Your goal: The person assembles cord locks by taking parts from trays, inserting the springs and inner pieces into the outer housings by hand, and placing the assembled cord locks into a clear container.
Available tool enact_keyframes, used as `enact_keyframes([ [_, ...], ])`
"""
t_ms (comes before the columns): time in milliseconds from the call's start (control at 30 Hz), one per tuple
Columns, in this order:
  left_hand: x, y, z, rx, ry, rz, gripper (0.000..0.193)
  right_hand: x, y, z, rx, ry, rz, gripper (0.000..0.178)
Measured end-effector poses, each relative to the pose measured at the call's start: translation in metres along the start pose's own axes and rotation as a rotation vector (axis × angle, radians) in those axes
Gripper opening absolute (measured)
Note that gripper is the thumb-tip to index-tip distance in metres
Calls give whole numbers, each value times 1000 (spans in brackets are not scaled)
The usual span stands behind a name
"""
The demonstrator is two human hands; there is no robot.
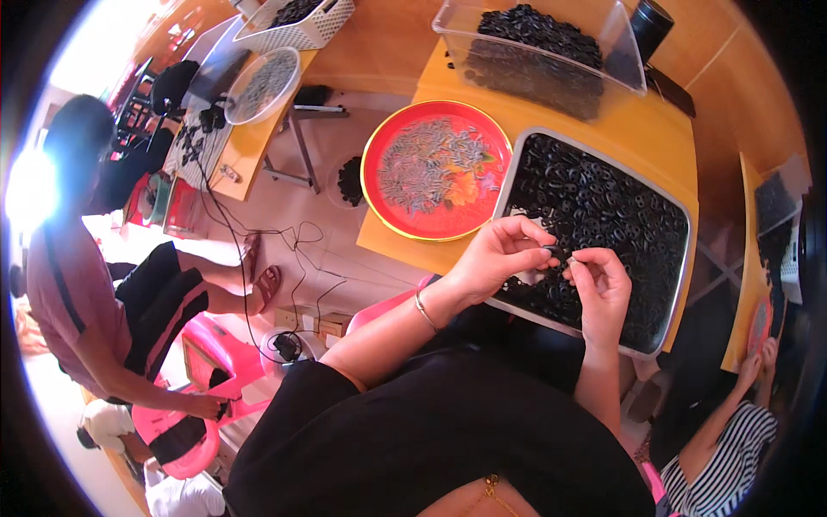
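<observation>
Above a metal tray (687, 258) full of small black oval pieces (620, 202), my two hands meet with fingertips nearly touching. My left hand (508, 258) pinches a small black oval piece (554, 252) between thumb and fingers. Close beside it, my right hand (603, 280) is closed in a pinch at the piece's right end; what sits in its fingertips is tiny and mostly hidden. To the left, a round red tray (435, 226) with a gold rim and a flower print holds many small grey pins (422, 164), and it touches or nearly touches the metal tray.
A clear plastic bin (465, 39) of black pieces stands at the table's back, beside a dark cylinder (650, 28). Left, another table holds a bowl (293, 82) and a white basket (323, 30). Cables (250, 228) trail across the floor. People work at left and far right.
</observation>
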State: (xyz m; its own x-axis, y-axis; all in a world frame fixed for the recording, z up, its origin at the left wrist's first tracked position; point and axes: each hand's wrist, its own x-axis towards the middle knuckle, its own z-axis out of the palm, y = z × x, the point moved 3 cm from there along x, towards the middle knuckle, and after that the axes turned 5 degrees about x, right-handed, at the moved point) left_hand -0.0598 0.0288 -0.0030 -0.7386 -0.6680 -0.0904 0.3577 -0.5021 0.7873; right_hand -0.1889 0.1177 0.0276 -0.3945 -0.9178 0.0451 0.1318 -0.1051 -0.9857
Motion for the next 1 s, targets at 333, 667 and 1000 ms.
enact_keyframes([
  [333,-2,-1,2,-27,12,19,20,-2,-2,0,-25,63,32,15],
  [667,-7,5,4,-64,48,16,17,5,-3,7,14,-31,13,16],
  [1000,-4,-2,6,-52,31,7,18,-1,-1,1,104,-25,42,14],
])
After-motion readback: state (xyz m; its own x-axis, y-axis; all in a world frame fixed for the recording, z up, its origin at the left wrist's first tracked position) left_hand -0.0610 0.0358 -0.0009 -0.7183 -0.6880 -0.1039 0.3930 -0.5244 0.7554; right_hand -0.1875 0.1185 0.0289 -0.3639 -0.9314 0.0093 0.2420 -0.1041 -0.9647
